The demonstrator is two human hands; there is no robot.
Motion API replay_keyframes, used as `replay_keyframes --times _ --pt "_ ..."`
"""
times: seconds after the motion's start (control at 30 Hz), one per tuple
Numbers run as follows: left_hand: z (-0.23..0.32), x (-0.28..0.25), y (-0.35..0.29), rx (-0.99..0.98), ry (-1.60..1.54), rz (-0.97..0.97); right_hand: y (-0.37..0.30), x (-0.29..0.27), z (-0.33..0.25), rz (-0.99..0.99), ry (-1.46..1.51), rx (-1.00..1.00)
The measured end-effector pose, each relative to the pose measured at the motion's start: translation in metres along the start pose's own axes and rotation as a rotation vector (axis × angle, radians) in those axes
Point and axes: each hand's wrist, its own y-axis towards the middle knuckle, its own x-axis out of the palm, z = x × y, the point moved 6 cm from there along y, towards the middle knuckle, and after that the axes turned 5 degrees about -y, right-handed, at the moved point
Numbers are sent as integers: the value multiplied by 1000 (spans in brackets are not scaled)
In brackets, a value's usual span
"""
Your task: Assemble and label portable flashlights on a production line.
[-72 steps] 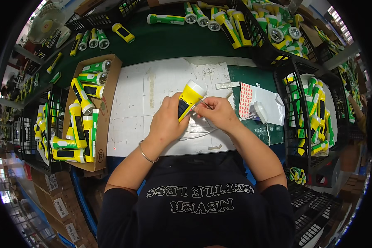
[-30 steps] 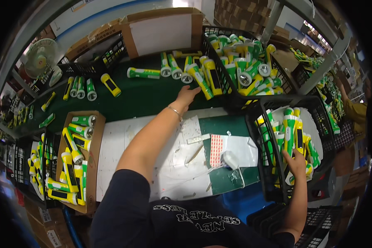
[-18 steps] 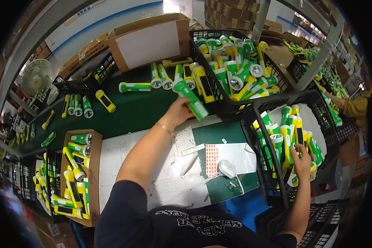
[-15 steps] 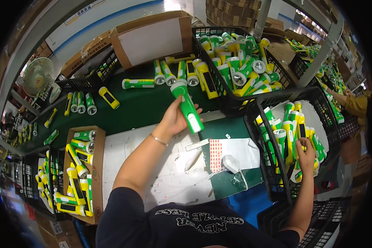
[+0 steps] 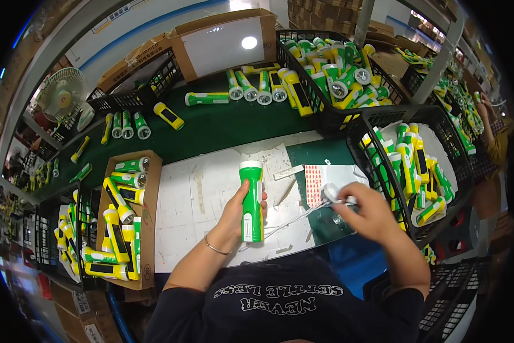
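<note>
Room lies over the board [image 5: 180, 200] between carton [image 5: 148, 228] and held torch [image 5: 252, 200]; 2 crates [image 5: 328, 120] and a cable [image 5: 299, 216] obstruct the right.

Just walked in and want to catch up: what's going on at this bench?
A person's left hand holds a green flashlight over the white work surface, its white-rimmed head pointing away from the person. The right hand is at a white corded piece; whether it grips it is hard to tell. More flashlights lie in the cardboard box on the left and the black crate on the right.
</note>
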Motion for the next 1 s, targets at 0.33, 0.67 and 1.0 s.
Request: replay_keyframes --times 0.33,0.67,1.0 --pt "5 -19 -24 108 -18 -23 24 114 -56 57 -177 -410" --pt "16 -11 -43 383 442 65 20 155 -81 183 -383 -677" --pt "44 -30 -42 416 268 43 -20 165 -104 -82 -35 -842"
